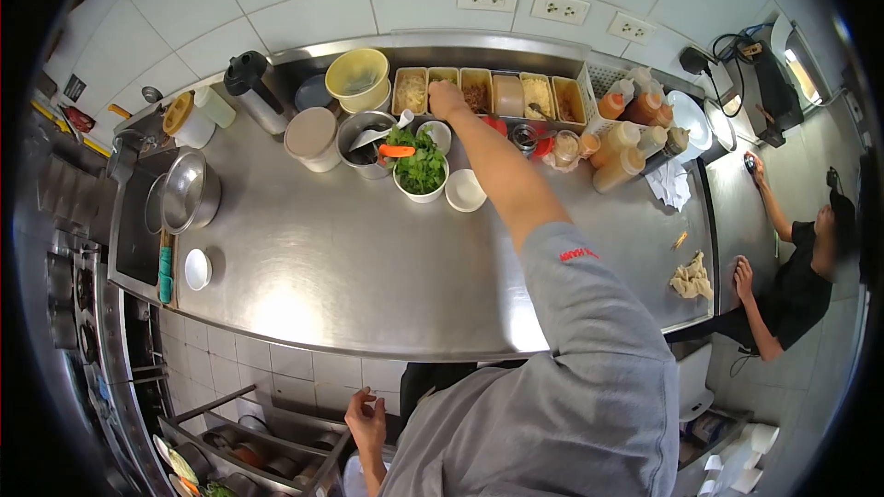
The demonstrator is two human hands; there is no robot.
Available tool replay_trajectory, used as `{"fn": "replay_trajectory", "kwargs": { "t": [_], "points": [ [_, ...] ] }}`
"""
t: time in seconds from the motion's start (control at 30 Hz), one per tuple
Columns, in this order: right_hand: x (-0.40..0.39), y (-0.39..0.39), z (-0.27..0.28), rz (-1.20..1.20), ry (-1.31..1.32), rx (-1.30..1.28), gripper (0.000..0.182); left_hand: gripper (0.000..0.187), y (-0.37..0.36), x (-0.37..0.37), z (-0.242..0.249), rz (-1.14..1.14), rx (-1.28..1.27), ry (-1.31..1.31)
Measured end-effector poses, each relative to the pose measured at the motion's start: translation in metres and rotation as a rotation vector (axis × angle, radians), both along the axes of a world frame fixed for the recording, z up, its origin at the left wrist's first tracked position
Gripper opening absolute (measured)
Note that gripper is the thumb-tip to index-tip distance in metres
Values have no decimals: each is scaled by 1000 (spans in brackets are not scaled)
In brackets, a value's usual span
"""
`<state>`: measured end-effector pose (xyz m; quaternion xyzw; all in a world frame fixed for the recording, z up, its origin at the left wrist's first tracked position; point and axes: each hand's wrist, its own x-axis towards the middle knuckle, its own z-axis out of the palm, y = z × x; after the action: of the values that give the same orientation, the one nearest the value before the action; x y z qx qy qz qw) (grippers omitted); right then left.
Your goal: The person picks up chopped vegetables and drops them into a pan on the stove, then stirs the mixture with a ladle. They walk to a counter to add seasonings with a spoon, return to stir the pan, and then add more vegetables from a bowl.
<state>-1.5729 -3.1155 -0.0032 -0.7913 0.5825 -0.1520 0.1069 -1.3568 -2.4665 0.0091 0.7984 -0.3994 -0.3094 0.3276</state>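
My right hand [447, 99] reaches into the second bin [443, 75] from the left in the row at the back of the steel counter; its fingertips and anything between them are hidden. My left hand [366, 419] hangs low beside my body, below the counter's front edge, fingers loosely curled and apart, holding nothing visible. Just left of the right hand is a bin of pale shreds [411, 92], and to its right a bin of brown food [476, 92]. Below it stand a white bowl of green herbs [422, 170] and an empty white bowl [466, 190].
Metal bowls [191, 191] sit by the sink at left, near a small white cup [198, 270]. Sauce bottles [619, 168] crowd the back right, above a crumpled cloth [691, 277]. Another person [792, 267] stands at the right end. An open drawer [253, 433] lies below left.
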Motion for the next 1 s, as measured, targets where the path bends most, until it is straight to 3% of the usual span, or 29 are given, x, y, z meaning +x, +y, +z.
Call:
{"fn": "replay_trajectory", "kwargs": {
  "t": [0.33,0.5,0.6,0.8,0.93,1.0],
  "points": [
    [-11,1,1,-35,-211,-53,22,31,28,-44,-1,7,87,7],
    [-26,-20,2,-62,-327,-30,7,31,44,-58,6,72,76,-40],
    [-35,-23,14,-85,-506,212,15,31,57,-67,2,144,87,-30],
    [-11,-6,13,56,-67,72,18,32,74,-75,-11,130,139,-21],
    [-2,-8,22,83,93,246,29,33,86,-71,-10,188,165,-25],
    [-4,-14,15,41,85,205,28,33,96,-68,-15,220,162,-30]
  ]
}}
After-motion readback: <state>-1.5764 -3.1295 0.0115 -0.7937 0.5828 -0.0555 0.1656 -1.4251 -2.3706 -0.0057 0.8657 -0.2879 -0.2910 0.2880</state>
